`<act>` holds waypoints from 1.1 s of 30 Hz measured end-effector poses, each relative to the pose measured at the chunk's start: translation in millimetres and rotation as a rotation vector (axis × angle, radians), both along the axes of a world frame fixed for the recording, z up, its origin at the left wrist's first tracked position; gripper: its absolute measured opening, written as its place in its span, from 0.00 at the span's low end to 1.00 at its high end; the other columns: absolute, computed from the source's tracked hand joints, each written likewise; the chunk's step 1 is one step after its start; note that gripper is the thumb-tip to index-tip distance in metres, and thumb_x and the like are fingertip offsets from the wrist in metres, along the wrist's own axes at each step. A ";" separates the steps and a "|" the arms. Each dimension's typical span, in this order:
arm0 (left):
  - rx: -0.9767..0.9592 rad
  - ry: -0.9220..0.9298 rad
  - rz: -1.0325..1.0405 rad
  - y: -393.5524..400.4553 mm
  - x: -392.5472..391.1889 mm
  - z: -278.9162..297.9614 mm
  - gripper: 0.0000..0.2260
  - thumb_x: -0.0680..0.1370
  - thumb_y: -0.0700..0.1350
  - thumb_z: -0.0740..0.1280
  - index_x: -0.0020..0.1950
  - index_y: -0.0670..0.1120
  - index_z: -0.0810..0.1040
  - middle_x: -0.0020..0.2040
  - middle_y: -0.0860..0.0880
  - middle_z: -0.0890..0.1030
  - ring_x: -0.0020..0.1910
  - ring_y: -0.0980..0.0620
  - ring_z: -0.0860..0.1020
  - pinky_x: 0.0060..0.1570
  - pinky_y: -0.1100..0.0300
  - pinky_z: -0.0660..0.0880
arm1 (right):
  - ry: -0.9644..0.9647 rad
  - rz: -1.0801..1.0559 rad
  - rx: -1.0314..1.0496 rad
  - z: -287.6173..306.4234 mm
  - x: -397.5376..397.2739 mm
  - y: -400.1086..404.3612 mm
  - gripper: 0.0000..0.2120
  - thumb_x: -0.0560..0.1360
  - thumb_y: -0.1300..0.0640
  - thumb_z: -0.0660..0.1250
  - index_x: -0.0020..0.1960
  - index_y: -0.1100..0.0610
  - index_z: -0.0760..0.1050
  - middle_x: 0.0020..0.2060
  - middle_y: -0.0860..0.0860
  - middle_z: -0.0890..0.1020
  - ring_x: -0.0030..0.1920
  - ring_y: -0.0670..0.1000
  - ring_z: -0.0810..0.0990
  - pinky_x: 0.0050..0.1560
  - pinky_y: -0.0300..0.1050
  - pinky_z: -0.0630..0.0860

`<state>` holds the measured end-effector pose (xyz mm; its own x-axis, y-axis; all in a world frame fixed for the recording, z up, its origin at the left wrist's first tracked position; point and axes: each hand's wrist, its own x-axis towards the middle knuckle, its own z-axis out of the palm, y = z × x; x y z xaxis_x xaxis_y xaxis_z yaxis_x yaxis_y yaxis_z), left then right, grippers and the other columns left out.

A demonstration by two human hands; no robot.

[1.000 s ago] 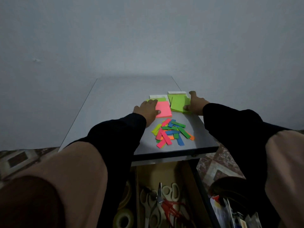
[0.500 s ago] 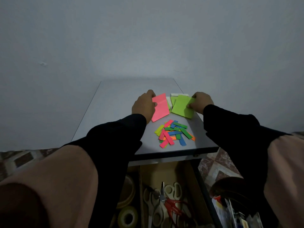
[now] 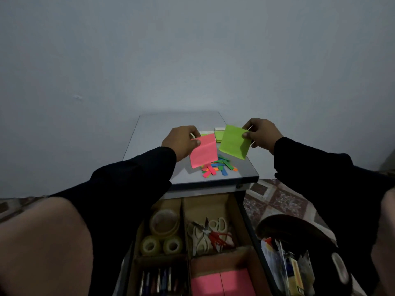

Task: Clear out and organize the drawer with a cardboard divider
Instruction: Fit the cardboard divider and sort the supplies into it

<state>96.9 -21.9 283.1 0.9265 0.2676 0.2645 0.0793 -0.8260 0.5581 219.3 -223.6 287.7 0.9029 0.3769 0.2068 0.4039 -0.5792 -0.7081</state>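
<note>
Open drawer (image 3: 239, 212) below the table edge, fitted with a brown cardboard divider (image 3: 184, 227) making four visible compartments: far left, rolls of clear tape (image 3: 162, 233); far right, scissors with cream and red handles (image 3: 210, 235); near left, a row of pens (image 3: 157, 282); near right, a flat pink pad of sticky notes (image 3: 222, 283).

Above it, both hands are raised over the grey table (image 3: 149, 144). Left hand (image 3: 181, 142) pinches the upper corner of a pink sticky-note pad (image 3: 203, 153), thumb on top; the pad hangs tilted, lower edge near the table. Right hand (image 3: 259, 135) pinches the right edge of a green sticky-note pad (image 3: 234, 142), held clear of the surface.

Handling, judged: both pads are light and floppy, thin paper that creases; sheets may fan or peel. Better to grip along the glued edge, or support flat from beneath.

On the table under the pads: a loose heap of small coloured paper strips (image 3: 220, 166), and further green pads (image 3: 219, 134) behind. Right of the drawer, a dark round container (image 3: 299, 233) of mixed stationery on a patterned tile floor (image 3: 275, 199).
</note>
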 end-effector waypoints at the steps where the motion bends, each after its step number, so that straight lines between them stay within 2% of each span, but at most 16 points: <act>1: 0.007 0.037 -0.013 -5.8 -12.1 -0.2 0.07 0.74 0.42 0.69 0.52 0.45 0.80 0.45 0.46 0.78 0.47 0.47 0.77 0.44 0.62 0.69 | 0.016 0.019 -0.019 -1.1 -10.7 -7.8 0.05 0.74 0.68 0.66 0.47 0.60 0.75 0.41 0.57 0.76 0.30 0.51 0.73 0.23 0.34 0.73; 4: 0.019 0.152 -0.078 -23.8 -41.7 -2.8 0.09 0.74 0.39 0.70 0.54 0.42 0.80 0.49 0.42 0.81 0.44 0.48 0.77 0.39 0.62 0.69 | 0.071 0.092 -0.103 -7.0 -35.2 -25.1 0.10 0.74 0.68 0.66 0.39 0.56 0.71 0.35 0.55 0.75 0.34 0.56 0.75 0.23 0.34 0.74; 6: 0.035 0.213 -0.108 -35.9 -59.3 -9.4 0.10 0.74 0.39 0.70 0.55 0.41 0.80 0.52 0.40 0.81 0.48 0.45 0.78 0.41 0.60 0.71 | 0.094 0.139 -0.157 -14.9 -53.4 -36.1 0.11 0.74 0.69 0.66 0.38 0.56 0.71 0.34 0.54 0.75 0.34 0.56 0.76 0.22 0.33 0.74; 9: 0.128 0.300 -0.148 -51.6 -80.4 -26.7 0.13 0.74 0.39 0.69 0.58 0.42 0.79 0.56 0.42 0.80 0.56 0.45 0.77 0.53 0.59 0.71 | 0.110 0.181 -0.249 -31.9 -81.2 -46.9 0.04 0.74 0.68 0.66 0.46 0.61 0.74 0.40 0.57 0.77 0.37 0.56 0.77 0.24 0.33 0.74; 13: 0.183 0.402 -0.180 -68.8 -102.5 -59.0 0.14 0.75 0.39 0.68 0.61 0.41 0.78 0.59 0.43 0.80 0.59 0.47 0.76 0.54 0.61 0.69 | 0.099 0.211 -0.453 -57.4 -114.9 -57.8 0.08 0.74 0.68 0.65 0.50 0.58 0.74 0.49 0.57 0.77 0.45 0.52 0.75 0.30 0.31 0.72; 17: 0.231 0.484 -0.209 -81.2 -118.2 -92.9 0.14 0.76 0.38 0.65 0.62 0.42 0.77 0.60 0.42 0.79 0.61 0.46 0.75 0.58 0.59 0.70 | 0.103 0.217 -0.583 -89.8 -140.7 -64.9 0.12 0.72 0.70 0.63 0.55 0.63 0.75 0.55 0.60 0.79 0.54 0.58 0.78 0.49 0.48 0.76; 20: 0.230 0.514 -0.228 -87.3 -126.4 -112.0 0.13 0.77 0.36 0.64 0.61 0.41 0.78 0.60 0.43 0.79 0.61 0.47 0.76 0.57 0.59 0.70 | 0.142 0.232 -0.614 -109.2 -153.4 -66.4 0.11 0.73 0.71 0.60 0.53 0.61 0.74 0.54 0.61 0.79 0.51 0.57 0.79 0.50 0.51 0.77; 24: 0.275 0.580 -0.243 -91.0 -133.9 -135.7 0.12 0.76 0.38 0.65 0.59 0.43 0.79 0.60 0.43 0.79 0.59 0.46 0.76 0.58 0.55 0.73 | 0.142 0.253 -0.712 -131.0 -161.9 -66.2 0.14 0.75 0.68 0.60 0.59 0.62 0.73 0.58 0.59 0.78 0.58 0.57 0.76 0.54 0.45 0.72; 28: 0.329 0.639 -0.217 -95.1 -139.4 -154.8 0.12 0.76 0.38 0.64 0.59 0.42 0.78 0.59 0.42 0.79 0.60 0.44 0.76 0.57 0.53 0.74 | 0.158 0.289 -0.799 -154.1 -167.2 -63.0 0.17 0.75 0.67 0.60 0.63 0.59 0.73 0.61 0.58 0.77 0.62 0.56 0.75 0.60 0.45 0.71; 33: 0.381 0.614 -0.160 -97.6 -147.2 -175.5 0.11 0.78 0.39 0.60 0.59 0.43 0.75 0.60 0.42 0.77 0.60 0.43 0.74 0.56 0.53 0.71 | 0.108 0.345 -0.960 -174.4 -177.1 -55.1 0.24 0.77 0.66 0.58 0.72 0.53 0.64 0.64 0.59 0.75 0.63 0.58 0.74 0.62 0.48 0.71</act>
